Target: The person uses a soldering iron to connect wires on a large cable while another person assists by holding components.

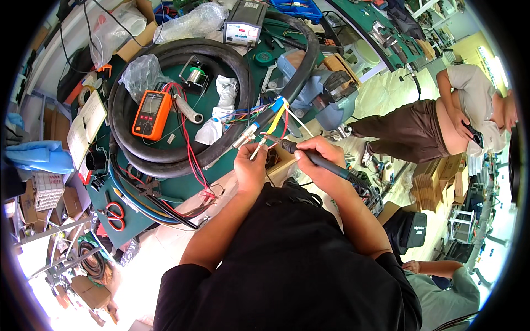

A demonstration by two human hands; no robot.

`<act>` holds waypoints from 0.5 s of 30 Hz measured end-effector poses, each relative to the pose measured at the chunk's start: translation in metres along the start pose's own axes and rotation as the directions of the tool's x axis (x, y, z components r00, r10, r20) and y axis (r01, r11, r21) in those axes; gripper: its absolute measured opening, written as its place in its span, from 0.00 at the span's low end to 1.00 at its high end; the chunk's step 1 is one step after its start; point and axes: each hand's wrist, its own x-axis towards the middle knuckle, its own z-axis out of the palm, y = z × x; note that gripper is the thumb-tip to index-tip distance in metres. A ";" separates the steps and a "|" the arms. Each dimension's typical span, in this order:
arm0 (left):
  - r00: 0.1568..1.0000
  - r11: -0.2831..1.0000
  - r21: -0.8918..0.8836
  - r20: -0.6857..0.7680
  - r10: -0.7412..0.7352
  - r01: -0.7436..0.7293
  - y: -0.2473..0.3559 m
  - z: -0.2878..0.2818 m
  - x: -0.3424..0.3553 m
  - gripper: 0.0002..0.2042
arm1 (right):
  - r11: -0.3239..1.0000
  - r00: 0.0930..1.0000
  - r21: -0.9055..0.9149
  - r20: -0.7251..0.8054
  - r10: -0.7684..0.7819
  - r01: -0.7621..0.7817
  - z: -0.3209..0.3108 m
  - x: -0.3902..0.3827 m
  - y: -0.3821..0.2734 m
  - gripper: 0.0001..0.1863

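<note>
My right hand grips the dark handle of a soldering iron, its tip pointing left toward my other hand. Between the fingertips of my left hand is a slim metal connector. A red wire runs close to it, and the iron's tip is near; whether they touch I cannot tell. Just beyond my hands, a thick black cable ends in blue tape, with yellow, red, white and other thin wires fanning out. A metal plug-like part lies beside the connector.
The cable coils on the green bench around an orange multimeter and a solder spool. A soldering station stands behind, a blue vise to the right. Red-handled scissors lie at left. Another person stands on the right.
</note>
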 end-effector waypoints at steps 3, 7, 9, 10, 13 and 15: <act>1.000 1.000 -0.013 0.000 0.006 -0.006 -0.001 0.001 0.000 0.09 | 1.000 1.000 -0.013 -0.002 -0.010 0.010 0.000 0.000 0.001 0.06; 1.000 1.000 -0.002 -0.010 0.021 -0.021 -0.004 0.000 0.001 0.09 | 1.000 1.000 -0.014 -0.005 0.013 -0.013 0.000 -0.001 0.002 0.06; 0.999 0.999 0.021 -0.014 0.033 -0.033 -0.003 0.000 0.001 0.09 | 1.000 1.000 -0.014 -0.023 0.020 -0.020 0.001 -0.001 0.001 0.07; 0.999 0.999 0.033 -0.016 0.039 -0.038 -0.002 0.000 0.001 0.10 | 1.000 0.999 -0.012 -0.026 0.019 -0.019 0.002 -0.001 0.001 0.07; 0.998 0.998 0.045 -0.014 0.054 -0.053 0.002 0.000 -0.001 0.10 | 1.000 0.999 -0.010 -0.031 0.017 -0.017 0.002 -0.001 0.000 0.07; 0.999 0.998 0.041 -0.008 0.048 -0.047 0.000 -0.001 0.000 0.10 | 1.000 0.999 -0.017 -0.033 0.017 -0.017 0.002 0.000 -0.001 0.07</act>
